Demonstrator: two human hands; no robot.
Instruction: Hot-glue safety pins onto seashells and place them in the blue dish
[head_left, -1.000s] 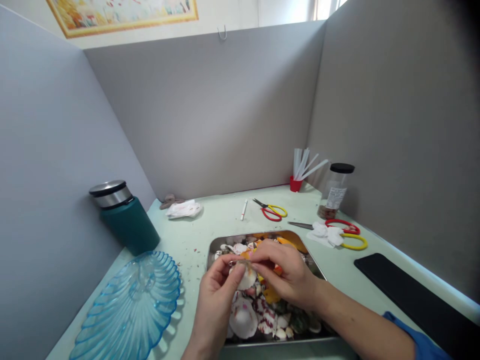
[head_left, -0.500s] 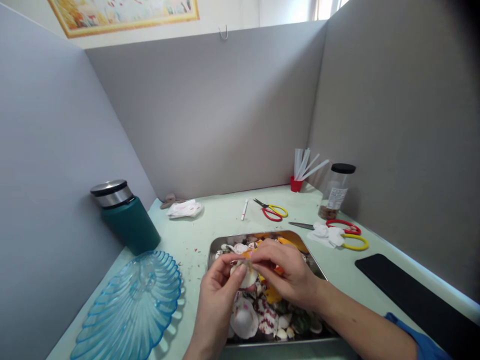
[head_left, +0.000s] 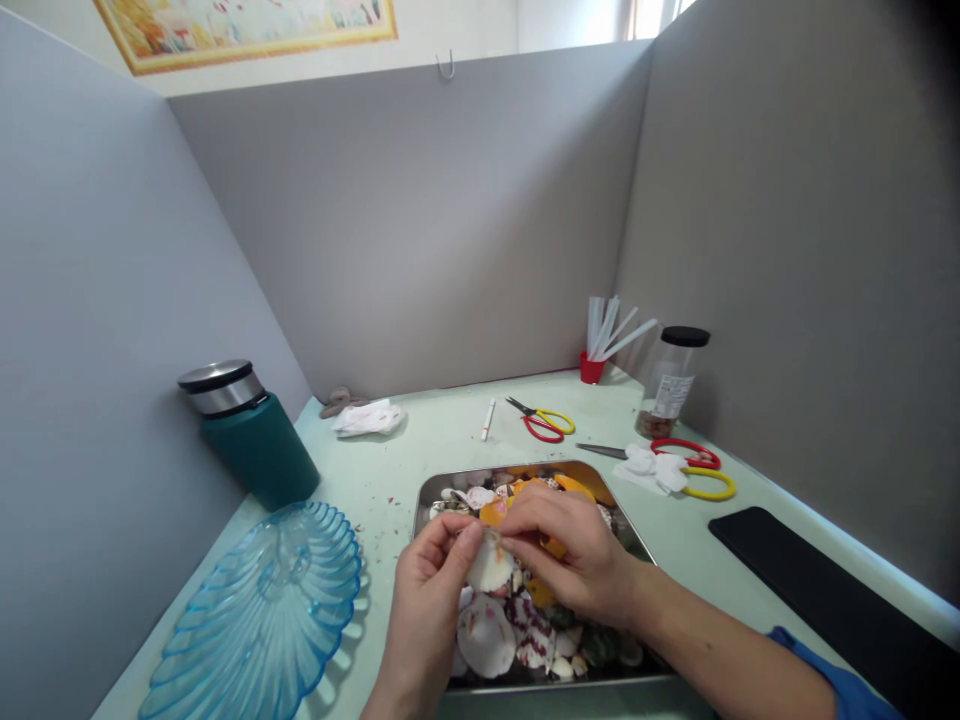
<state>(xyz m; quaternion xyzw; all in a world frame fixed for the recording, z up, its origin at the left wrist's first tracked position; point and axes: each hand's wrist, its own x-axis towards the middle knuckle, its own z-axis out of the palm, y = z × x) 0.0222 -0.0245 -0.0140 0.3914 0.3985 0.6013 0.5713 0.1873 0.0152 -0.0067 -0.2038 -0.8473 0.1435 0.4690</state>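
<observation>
Between my two hands is a pale, fan-shaped scallop shell [head_left: 491,565], held by its upper edge over a metal tray [head_left: 555,686]. My left hand [head_left: 439,565] pinches the shell's left side between thumb and fingers. From the right, my right hand [head_left: 574,545] is closed at the shell's upper right edge, its fingertips pressed together; whatever small part they grip is hidden. Below, the tray is full of shells: a large white shell [head_left: 486,637], a purple-striped shell [head_left: 529,632] and several orange and dark ones.
A blue shell-shaped dish [head_left: 262,620] and green bottle [head_left: 259,445] stand left. Behind the tray lie a white pen [head_left: 488,420], small scissors [head_left: 547,422] and tissue [head_left: 369,418]. At right are larger scissors [head_left: 709,484], a jar [head_left: 670,385], a red cup [head_left: 592,369] and a black mat [head_left: 810,590].
The scallop shell has turned so that more of its face shows. My left thumb has shifted up to its top edge, while my right hand stays nearly in place.
</observation>
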